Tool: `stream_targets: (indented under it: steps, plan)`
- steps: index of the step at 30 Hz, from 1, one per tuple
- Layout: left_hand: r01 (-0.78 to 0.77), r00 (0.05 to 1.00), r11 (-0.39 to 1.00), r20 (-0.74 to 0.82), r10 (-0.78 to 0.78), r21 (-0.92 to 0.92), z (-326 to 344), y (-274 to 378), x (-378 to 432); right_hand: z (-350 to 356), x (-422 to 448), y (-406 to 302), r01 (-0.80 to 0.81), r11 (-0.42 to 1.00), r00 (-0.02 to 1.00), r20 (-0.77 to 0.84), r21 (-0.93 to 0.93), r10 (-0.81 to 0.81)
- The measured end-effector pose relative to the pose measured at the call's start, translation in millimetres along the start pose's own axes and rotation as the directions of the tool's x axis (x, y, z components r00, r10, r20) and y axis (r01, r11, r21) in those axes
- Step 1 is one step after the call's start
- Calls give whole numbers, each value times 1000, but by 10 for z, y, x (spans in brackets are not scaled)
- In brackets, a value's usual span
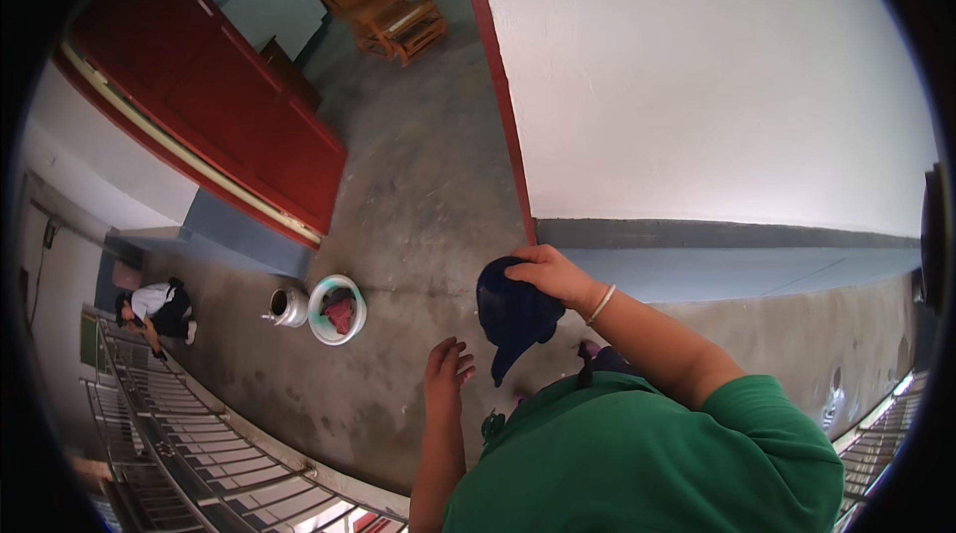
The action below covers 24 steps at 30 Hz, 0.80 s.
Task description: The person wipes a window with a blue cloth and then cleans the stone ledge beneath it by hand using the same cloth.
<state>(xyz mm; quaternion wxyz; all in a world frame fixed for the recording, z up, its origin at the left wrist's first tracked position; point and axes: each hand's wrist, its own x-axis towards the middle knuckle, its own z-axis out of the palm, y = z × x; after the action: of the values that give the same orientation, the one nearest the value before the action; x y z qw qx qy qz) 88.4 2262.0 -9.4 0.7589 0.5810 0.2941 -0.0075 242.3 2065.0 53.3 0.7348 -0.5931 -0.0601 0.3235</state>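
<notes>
A dark blue cap with a curved brim hangs from my right hand, whose thumb and fingers pinch its upper edge; the brim points down. On that wrist is a pale bangle. My left hand is to the left of the cap and lower, apart from it, with bent, spread fingers and nothing in them. On the floor further left stands a white plastic basin with dark and red cloth in it. Beside the basin is a metal kettle or pot with a dark opening.
A red door stands open onto a room with a wooden armchair. A white wall rises at the right. Metal railing runs along the lower left, where a person crouches. The concrete floor has damp patches.
</notes>
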Motion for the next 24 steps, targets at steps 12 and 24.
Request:
stream_targets:
  steps: [12, 24]
  plan:
    - [309, 925, 941, 187, -331, 137, -171, -541, 180, -447, -417, -35, 119, 665, 763, -360, -737, -536]
    - [310, 934, 942, 147, -327, 128, -181, -508, 80, -903, -376, 0, -292, 12, 863, -269, -956, -427]
